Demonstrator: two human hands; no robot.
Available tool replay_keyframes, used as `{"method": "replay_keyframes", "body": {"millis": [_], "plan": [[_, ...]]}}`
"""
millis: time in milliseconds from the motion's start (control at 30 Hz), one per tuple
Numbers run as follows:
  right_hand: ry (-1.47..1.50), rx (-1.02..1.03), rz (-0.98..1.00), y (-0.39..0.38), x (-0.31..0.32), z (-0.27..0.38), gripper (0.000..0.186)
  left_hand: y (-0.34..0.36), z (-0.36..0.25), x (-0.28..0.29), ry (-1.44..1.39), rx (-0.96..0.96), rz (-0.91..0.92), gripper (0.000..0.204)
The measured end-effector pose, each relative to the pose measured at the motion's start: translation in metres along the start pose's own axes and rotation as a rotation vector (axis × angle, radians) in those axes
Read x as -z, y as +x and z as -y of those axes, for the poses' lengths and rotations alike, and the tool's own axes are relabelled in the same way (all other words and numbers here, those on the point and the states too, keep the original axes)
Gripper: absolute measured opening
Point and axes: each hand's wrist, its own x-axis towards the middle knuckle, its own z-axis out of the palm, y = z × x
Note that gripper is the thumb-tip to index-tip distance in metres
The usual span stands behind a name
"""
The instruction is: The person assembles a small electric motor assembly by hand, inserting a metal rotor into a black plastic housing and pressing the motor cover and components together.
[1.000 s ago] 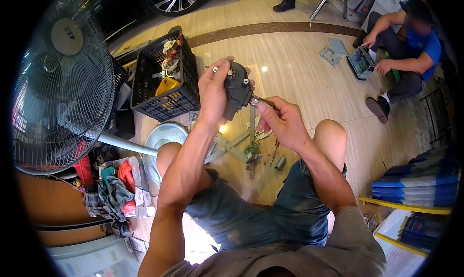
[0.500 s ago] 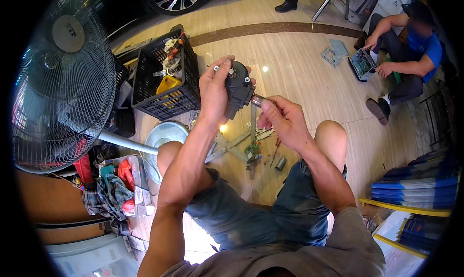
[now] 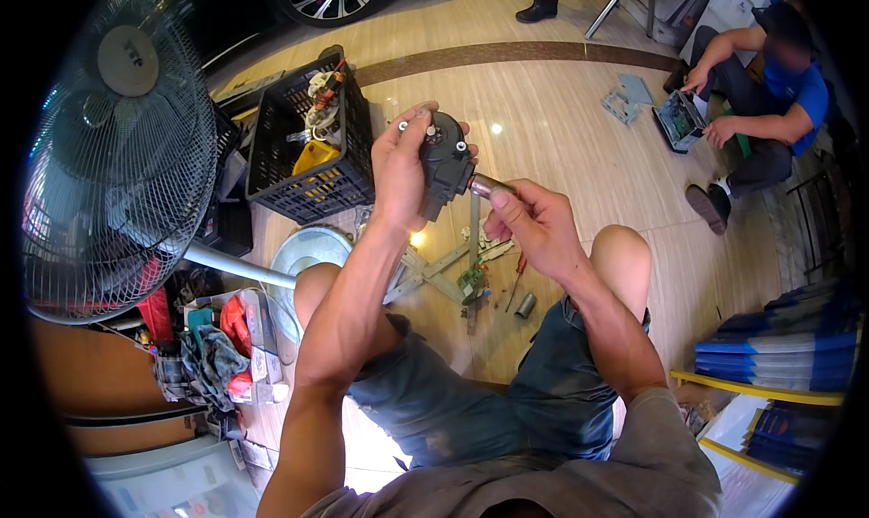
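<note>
Dark housing (image 3: 444, 167) is held above the floor (image 3: 552, 120), long axis pointing up the view, rounded end (image 3: 447, 127) first — it looks matt, with bright fittings (image 3: 462, 146). Left hand (image 3: 399, 161) is clamped on its left side; right hand (image 3: 536, 221) pinches a metal cylinder (image 3: 486, 185) at its right.

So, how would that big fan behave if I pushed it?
The fan might tip if pushed high, with that large cage on one pole. Its wide round base should resist small nudges. Being thin wire, the cage may flex if pressed.

Glossy beige floor (image 3: 561, 138) with curved dark brown band (image 3: 507, 53)
</note>
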Motion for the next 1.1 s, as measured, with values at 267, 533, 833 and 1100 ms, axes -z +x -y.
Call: {"method": "replay_keyframes", "body": {"millis": [267,533,833,1100], "plan": [[0.109,0.001,0.004,-0.001,-0.006,0.004,0.039,0.000,0.000,-0.002,0.011,-0.008,-0.006,0.029],[0.053,-0.035,0.013,0.000,0.001,0.000,0.038,0.000,0.002,-0.001,-0.008,-0.002,0.016,0.029],[0.117,0.115,-0.147,0.001,-0.012,-0.003,0.038,0.002,0.002,-0.003,-0.019,0.002,-0.020,0.029],[0.007,-0.075,-0.005,0.002,0.007,-0.011,0.033,0.001,0.003,-0.002,-0.013,0.008,-0.020,0.030]]}}
